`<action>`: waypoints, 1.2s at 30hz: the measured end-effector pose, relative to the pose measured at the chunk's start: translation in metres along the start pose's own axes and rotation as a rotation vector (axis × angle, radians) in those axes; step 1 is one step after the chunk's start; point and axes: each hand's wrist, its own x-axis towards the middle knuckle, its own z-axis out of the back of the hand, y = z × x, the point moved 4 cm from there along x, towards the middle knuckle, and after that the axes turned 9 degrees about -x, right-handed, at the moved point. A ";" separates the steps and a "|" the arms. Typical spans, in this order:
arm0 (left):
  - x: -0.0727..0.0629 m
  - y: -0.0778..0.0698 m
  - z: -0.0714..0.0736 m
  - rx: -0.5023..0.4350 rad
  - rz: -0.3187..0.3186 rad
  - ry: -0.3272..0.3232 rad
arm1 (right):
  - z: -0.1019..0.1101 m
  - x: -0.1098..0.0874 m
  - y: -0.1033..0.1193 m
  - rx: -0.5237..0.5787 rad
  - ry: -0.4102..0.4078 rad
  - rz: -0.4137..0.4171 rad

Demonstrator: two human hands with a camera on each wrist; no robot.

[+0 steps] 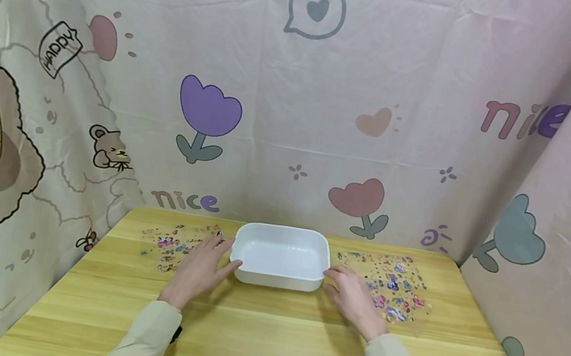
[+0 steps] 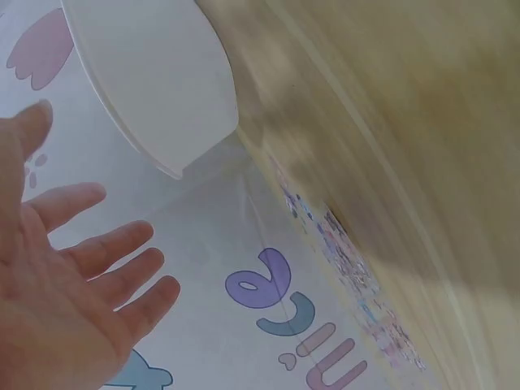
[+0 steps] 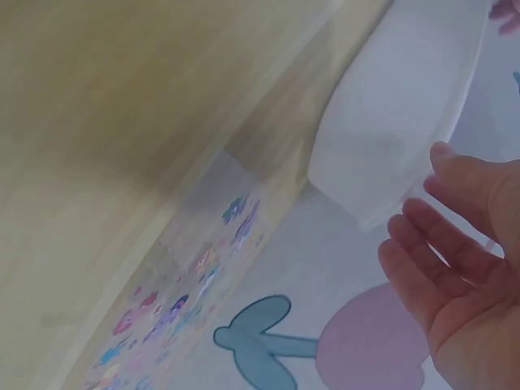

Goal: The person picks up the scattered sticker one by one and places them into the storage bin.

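Note:
A white rectangular dish with rounded corners stands upright on the table, its plain inside visible in the head view. At its left end is my left hand, fingers spread and thumb near the front corner. The left wrist view shows that hand with bare palm and a gap to the dish. My right hand is at the opposite end, fingertips close to the rim. In the right wrist view its fingers are loosely bent beside the dish; whether they touch it I cannot tell.
Clear sheets with colourful sticker-like figures lie on both sides, one partly behind the left hand, another sheet on the right. Beneath is a wood-grain table. A printed curtain hangs along the back and both sides.

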 end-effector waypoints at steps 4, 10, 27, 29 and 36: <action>0.001 0.000 -0.001 -0.004 -0.008 -0.019 | -0.003 0.003 0.004 -0.005 -0.021 0.022; 0.003 0.005 -0.001 -0.058 0.016 -0.027 | -0.008 0.010 0.005 0.014 -0.013 0.046; 0.018 0.046 0.025 -0.091 0.068 0.042 | -0.010 0.020 0.010 0.000 0.002 0.143; 0.017 0.056 0.026 -0.093 0.084 0.054 | -0.011 0.020 0.011 -0.007 0.005 0.151; 0.020 0.090 0.030 -0.098 0.180 0.094 | -0.012 0.016 0.012 0.002 0.002 0.138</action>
